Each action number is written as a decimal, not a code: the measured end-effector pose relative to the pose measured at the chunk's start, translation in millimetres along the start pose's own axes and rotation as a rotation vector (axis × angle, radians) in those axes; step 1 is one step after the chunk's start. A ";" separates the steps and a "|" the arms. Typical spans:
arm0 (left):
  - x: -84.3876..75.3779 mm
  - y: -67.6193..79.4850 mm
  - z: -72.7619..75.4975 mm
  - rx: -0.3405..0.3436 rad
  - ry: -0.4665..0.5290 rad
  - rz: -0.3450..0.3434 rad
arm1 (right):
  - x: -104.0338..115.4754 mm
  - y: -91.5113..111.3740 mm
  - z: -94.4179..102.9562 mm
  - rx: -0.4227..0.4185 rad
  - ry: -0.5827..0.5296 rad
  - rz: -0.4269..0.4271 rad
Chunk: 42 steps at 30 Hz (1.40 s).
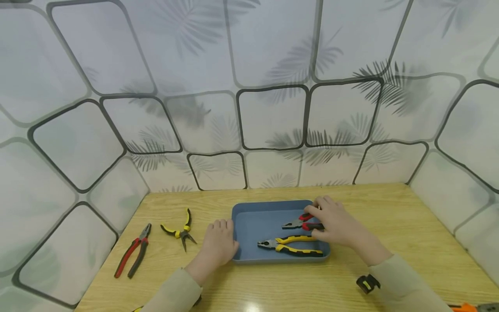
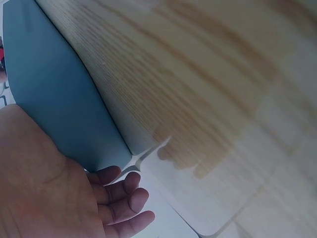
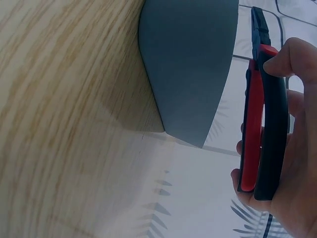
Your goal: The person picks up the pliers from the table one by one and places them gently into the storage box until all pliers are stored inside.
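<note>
In the head view, a blue tray (image 1: 249, 208) sits on the table. My left hand (image 1: 219, 242) is at its left edge, thumb side against the rim; the left wrist view has loosely bent fingers (image 2: 130, 198) beside the tray's outer wall (image 2: 54, 84). My right hand (image 1: 336, 223) grips red-and-black combination pliers (image 1: 294, 224) by the handles, above the tray's right side, their jaws pointing left. Both handles (image 3: 274, 124) show in the right wrist view, the thumb pressing on one. Yellow-and-black combination pliers (image 1: 290, 246) lie in the tray.
Left of the tray lie yellow-and-black needle-nose pliers (image 1: 182, 234) and red-and-black pliers (image 1: 134, 251). A small black object with a yellow mark (image 1: 367, 284) is near the right forearm. An orange-handled tool (image 1: 464, 307) is cut off at lower right. Patterned walls (image 1: 273, 117) surround the wooden table (image 1: 390, 216).
</note>
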<state>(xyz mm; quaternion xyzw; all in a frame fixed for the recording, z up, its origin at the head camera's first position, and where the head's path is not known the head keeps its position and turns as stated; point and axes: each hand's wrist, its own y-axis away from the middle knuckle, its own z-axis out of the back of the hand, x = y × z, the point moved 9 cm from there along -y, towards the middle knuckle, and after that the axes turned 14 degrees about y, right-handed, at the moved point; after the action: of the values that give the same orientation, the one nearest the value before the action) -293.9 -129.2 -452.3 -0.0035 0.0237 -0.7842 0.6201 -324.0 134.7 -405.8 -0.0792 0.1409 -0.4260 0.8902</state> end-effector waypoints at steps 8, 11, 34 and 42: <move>-1.1 0.9 2.0 0.003 -0.001 -0.002 | 3.2 -1.7 0.1 -0.006 -0.014 0.003; -1.5 1.2 3.1 -0.001 0.002 -0.002 | 4.0 -2.8 -0.3 -0.014 -0.014 0.005; -1.2 1.8 1.3 -0.003 0.006 0.005 | 17.6 -13.2 -3.5 -0.034 -0.063 0.039; -0.5 -0.2 -0.6 -0.005 -0.001 -0.002 | 22.2 -18.2 -9.0 -0.026 -0.059 0.040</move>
<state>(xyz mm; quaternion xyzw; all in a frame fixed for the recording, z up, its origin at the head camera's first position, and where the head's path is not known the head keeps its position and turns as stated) -294.0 -128.6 -452.9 -0.0053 0.0253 -0.7846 0.6194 -327.1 105.8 -413.7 -0.1005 0.1218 -0.4039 0.9011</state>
